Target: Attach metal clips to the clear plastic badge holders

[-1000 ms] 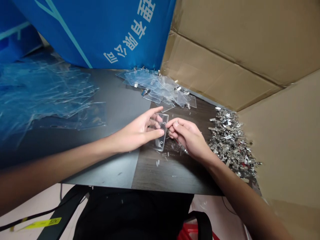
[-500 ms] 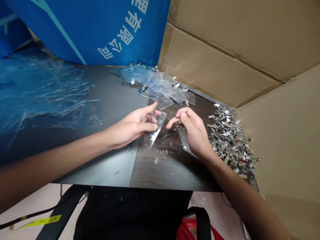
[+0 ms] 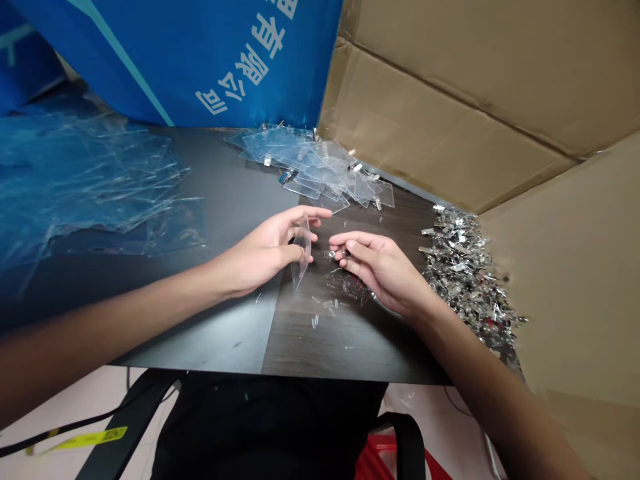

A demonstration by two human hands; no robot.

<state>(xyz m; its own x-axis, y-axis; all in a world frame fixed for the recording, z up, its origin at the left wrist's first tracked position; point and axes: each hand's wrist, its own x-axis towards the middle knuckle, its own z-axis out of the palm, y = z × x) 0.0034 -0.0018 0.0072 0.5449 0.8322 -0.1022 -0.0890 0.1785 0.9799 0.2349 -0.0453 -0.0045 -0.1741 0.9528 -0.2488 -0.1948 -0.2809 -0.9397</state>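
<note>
Between the thumb and fingers of my left hand (image 3: pixel 267 248) is a clear plastic badge holder (image 3: pixel 301 263), bent into a curve and turned nearly edge-on. Just to the right, my right hand (image 3: pixel 383 267) pinches a small badge clip (image 3: pixel 331 255) with a clear strap end that points at the holder. A narrow gap separates the clip from the holder. My fingers hide most of the clip. Below both hands, small clear plastic bits (image 3: pixel 327 304) lie scattered on the dark table (image 3: pixel 305 350).
Clear holders with clips attached (image 3: pixel 320 167) are heaped at the back. A pile of metal clips (image 3: pixel 465 267) lies on the right beside a cardboard wall (image 3: pixel 565 267). Flat clear holders (image 3: pixel 100 177) are spread on the left, before a blue printed panel (image 3: pixel 210 53).
My left hand has turned the holder from face-up to nearly edge-on and bent it. My right hand has moved slightly left, bringing the clip's strap into view near the holder.
</note>
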